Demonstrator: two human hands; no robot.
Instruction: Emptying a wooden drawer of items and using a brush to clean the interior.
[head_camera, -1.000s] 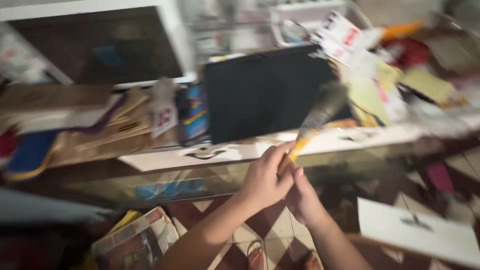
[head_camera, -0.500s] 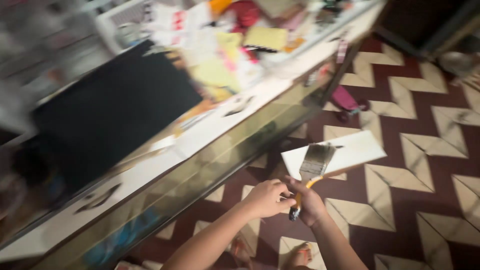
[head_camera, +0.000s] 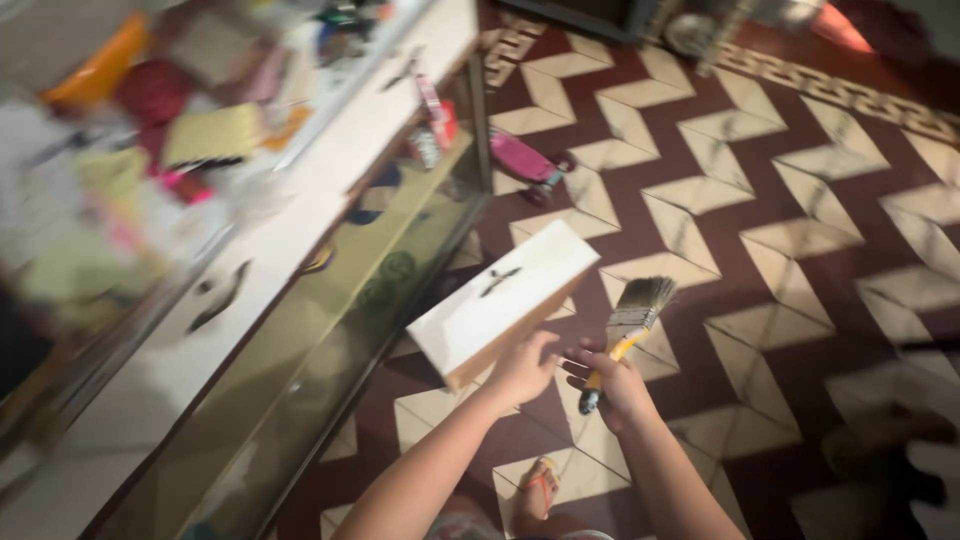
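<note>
A: Floor (head_camera: 800, 180) was dark red and cream zigzag tile, w/ a long white counter (head_camera: 330, 190) running up the left over a glass-fronted display case (head_camera: 330, 330).

B: And the hands?

A: Right hand (head_camera: 618, 385) was closed round the yellow handle of a flat paintbrush with a metal band and greyish bristles (head_camera: 630, 325); bristles pointed up and away, dark handle tip stuck out below the fist. Left hand (head_camera: 522, 368) was up against the near corner of a white-topped rectangular wooden board (head_camera: 500, 305), fingers curled on its edge. Couldn't tell how firm that grip was, pic's blurry.

B: Board's position?

A: Held up off the floor, tilted, just in front of the glass case. Small dark handle-like mark on its white face. Brush sat just right of it, not touching as far as I could see.

B: Further out?

A: A foot in an orange-strapped sandal (head_camera: 538, 490) below the arms. Pink toy scooter (head_camera: 530, 165) on the tiles by the counter's far end. Counter top was piled w/ blurred colourful clutter (head_camera: 150, 150): yellow, red and pink bits, can't say what.
</note>
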